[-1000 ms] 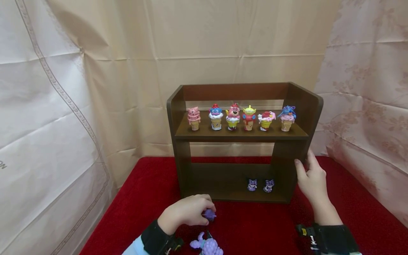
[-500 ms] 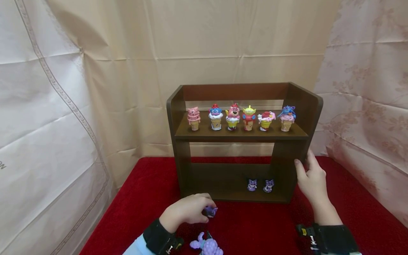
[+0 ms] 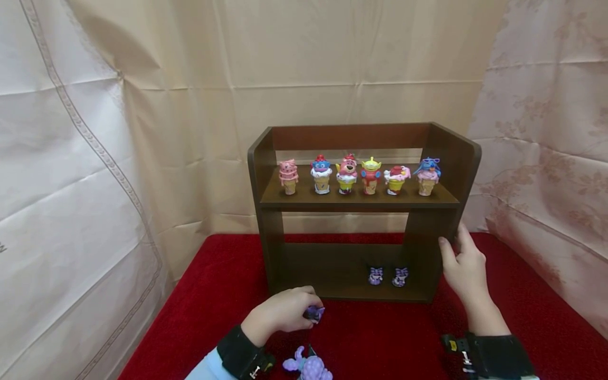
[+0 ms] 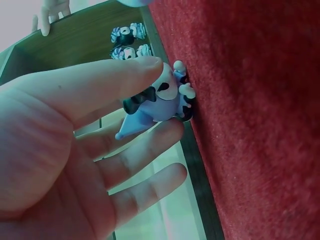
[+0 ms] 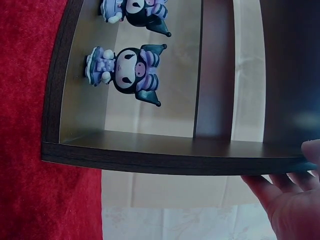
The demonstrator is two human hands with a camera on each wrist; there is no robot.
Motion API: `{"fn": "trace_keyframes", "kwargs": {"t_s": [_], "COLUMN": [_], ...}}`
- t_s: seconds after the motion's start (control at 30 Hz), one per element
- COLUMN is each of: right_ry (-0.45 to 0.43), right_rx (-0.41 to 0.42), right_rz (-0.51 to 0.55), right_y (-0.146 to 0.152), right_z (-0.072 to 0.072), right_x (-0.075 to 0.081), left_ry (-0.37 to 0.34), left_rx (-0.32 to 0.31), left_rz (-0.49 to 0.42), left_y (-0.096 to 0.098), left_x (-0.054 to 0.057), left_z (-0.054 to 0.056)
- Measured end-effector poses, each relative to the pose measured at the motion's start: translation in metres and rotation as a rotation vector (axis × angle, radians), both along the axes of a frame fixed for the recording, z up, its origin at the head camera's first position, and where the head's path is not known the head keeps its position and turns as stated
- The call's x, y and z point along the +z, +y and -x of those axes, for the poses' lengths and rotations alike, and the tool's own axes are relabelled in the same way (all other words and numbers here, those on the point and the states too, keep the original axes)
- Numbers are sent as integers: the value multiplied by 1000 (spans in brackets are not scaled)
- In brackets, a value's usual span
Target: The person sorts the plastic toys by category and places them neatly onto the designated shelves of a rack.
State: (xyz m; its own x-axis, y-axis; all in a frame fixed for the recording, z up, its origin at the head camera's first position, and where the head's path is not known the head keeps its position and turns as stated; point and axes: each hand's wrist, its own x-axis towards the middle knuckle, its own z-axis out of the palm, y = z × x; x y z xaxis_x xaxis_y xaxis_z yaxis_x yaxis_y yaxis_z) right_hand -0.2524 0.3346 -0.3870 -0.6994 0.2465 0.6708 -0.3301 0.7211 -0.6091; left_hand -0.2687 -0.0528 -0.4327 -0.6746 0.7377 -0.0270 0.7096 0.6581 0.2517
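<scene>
My left hand (image 3: 280, 311) is low over the red cloth, in front of the shelf. It pinches a small purple figurine (image 4: 160, 107) between thumb and fingers; in the left wrist view the figurine has a white face and a black bow-like part. My right hand (image 3: 467, 269) holds the right side panel of the dark brown two-tier shelf (image 3: 359, 205), thumb at the front edge and fingers along the outer side. Two black-and-purple hooded figurines stand on the lower board, a middle one (image 3: 376, 275) and a right one (image 5: 127, 70).
Several ice-cream-cone figurines stand in a row on the upper board, among them a pink one (image 3: 288, 177) and a blue-topped one (image 3: 429, 177). A lilac figurine (image 3: 313, 368) lies on the red cloth (image 3: 223, 269) near the left wrist. Pale curtains (image 3: 190, 132) hang behind.
The purple figurine has turned in my left fingers, showing darker parts, and my left hand has shifted slightly right. My right hand and the shelf have not moved.
</scene>
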Motion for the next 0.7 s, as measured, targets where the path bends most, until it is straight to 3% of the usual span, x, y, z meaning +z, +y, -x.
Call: {"fn": "trace_keyframes", "kwargs": {"t_s": [0.7], "right_ry": [21], "right_rx": [10], "right_rz": [2], "right_y": [1], "right_z": [1], "right_x": [-1], "left_ry": [41], "left_rx": [-14], "left_rz": [1], "left_y": [2], "left_x": [-4], "left_z": [2]}}
